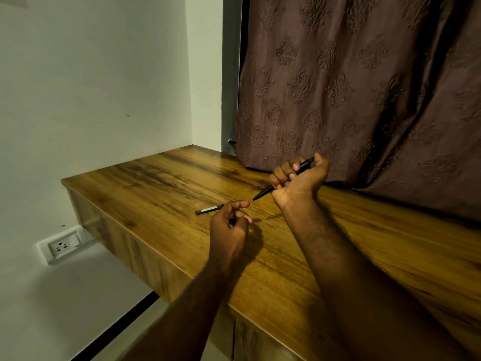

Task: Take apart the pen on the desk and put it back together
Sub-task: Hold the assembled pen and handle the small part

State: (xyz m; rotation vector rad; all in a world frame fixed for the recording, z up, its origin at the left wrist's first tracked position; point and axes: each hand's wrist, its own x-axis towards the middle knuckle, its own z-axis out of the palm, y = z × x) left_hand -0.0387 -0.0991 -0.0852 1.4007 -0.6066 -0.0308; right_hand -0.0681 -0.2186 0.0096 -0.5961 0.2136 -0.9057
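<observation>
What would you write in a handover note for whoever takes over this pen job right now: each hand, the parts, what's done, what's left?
The right hand grips the black pen body, tip pointing toward the left hand.
Left hand: fingers curled above the desk; whether they pinch something small is unclear.
A loose dark pen part lies on the desk beside the left fingertips.
Done: one part is off.
Left: finish any dismantling, then refit it.

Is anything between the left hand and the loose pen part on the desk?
Nothing visible. The part lies flat on the desk, its near end right at the left hand's forefinger. The right hand, gripping the pen body, is off to the side.
</observation>
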